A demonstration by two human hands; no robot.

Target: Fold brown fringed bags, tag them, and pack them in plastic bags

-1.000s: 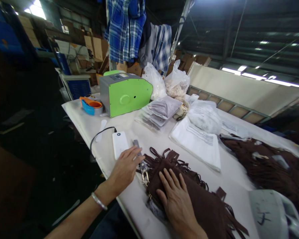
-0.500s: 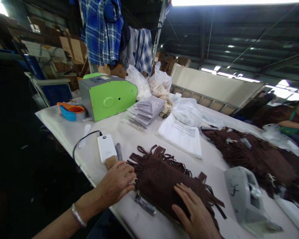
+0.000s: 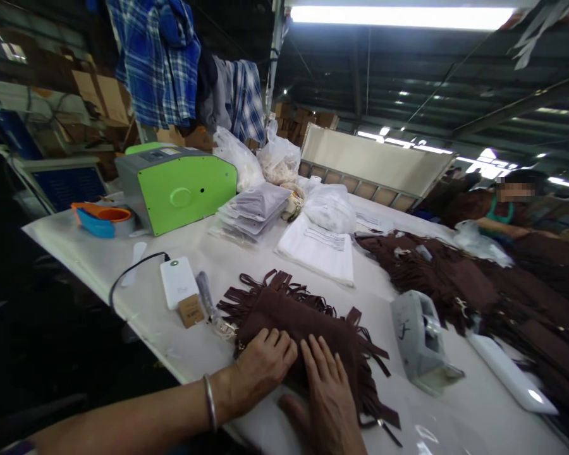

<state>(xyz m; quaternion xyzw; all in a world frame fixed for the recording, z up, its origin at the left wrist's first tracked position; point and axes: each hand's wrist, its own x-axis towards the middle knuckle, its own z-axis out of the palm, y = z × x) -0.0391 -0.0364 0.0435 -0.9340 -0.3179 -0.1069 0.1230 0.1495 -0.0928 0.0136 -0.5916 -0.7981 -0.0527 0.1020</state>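
Observation:
A dark brown fringed bag (image 3: 308, 316) lies flat on the white table, its fringe spread toward the back and right. My left hand (image 3: 265, 361) rests on the bag's front left part with its fingers curled and pressed together; what they grip, if anything, is hidden. Beside it, my right hand (image 3: 326, 385) lies on the bag with its fingers stretched out. A brown cardboard tag (image 3: 190, 310) and a wrapped grey strap (image 3: 205, 291) lie left of the bag, near a white power bank (image 3: 179, 282) with a black cable.
A green and grey machine (image 3: 184, 189) and an orange-blue tape roll (image 3: 102, 218) stand at the back left. Plastic-wrapped packs (image 3: 253, 212), white sheets (image 3: 320, 249), a tape dispenser (image 3: 420, 341) and more brown bags (image 3: 455, 278) surround the work spot. A person (image 3: 507, 208) is at the right.
My left hand has moved right, from the bag's left corner and the tag onto its front part. The tag and strap now show fully. The view has turned right.

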